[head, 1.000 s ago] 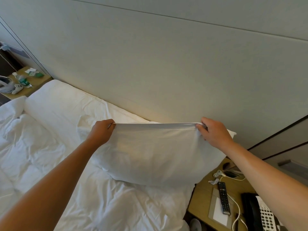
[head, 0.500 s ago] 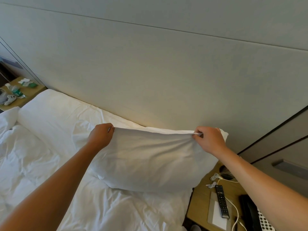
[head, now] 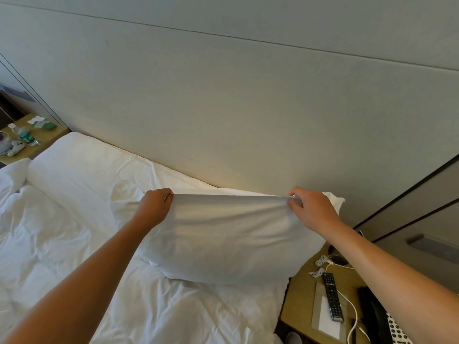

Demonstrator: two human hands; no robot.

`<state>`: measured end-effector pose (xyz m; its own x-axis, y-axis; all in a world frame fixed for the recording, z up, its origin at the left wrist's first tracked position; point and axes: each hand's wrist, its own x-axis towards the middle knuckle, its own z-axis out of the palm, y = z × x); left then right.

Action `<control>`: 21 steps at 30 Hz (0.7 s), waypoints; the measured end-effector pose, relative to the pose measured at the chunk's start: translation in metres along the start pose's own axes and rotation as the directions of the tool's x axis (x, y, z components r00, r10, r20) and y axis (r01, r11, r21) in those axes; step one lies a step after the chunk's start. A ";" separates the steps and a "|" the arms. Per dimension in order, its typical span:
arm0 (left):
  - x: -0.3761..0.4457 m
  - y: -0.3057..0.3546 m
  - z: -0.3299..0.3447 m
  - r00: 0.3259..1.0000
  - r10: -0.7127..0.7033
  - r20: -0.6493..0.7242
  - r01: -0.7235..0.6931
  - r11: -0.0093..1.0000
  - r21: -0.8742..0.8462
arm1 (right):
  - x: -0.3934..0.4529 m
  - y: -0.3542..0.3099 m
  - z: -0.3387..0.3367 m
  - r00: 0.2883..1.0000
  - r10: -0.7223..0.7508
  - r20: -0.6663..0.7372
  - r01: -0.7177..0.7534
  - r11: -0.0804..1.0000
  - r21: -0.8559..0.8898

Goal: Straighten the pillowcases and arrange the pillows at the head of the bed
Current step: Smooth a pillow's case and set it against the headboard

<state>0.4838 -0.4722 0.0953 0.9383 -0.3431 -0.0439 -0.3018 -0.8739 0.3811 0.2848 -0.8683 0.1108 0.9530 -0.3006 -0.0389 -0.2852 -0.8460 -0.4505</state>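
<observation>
Two hands, left hand (head: 154, 207) and right hand (head: 311, 211), pinch the top edge of a white pillow (head: 223, 242) (corners pulled taut), held just before the headboard (head: 223, 120); its underside seemingly rests on the bed (head: 173, 314).

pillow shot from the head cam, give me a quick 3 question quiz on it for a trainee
1. True or false: both hands grip the top edge of the pillowcase.
2. Which object lies on the bedside table at the right? A) a remote control B) a folded towel C) a book
3. Fill in: a second pillow lies flat against the ____.

Key
1. True: the left hand and the right hand each pinch the top edge, stretching it taut between them.
2. A: the remote control.
3. The headboard.
</observation>
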 end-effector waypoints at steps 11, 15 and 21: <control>0.022 -0.006 -0.031 0.989 -0.050 -0.138 0.056 0.997 0.046 | 0.001 -0.042 0.006 0.994 -0.012 -0.111 0.014 1.000 0.016; 0.041 -0.012 -0.053 0.984 -0.043 -0.173 0.051 0.998 0.044 | 0.008 -0.062 0.000 0.986 -0.034 -0.164 0.052 0.993 0.102; 0.067 -0.031 -0.077 0.966 0.027 -0.259 -0.021 0.999 0.025 | 0.024 -0.086 -0.003 0.972 -0.041 -0.233 0.077 0.986 0.149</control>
<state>0.5690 -0.4422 0.1514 0.9417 -0.2653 0.2069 -0.3253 -0.8750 0.3585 0.3323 -0.8037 0.1515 0.9138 -0.3598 0.1884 -0.1920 -0.7916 -0.5801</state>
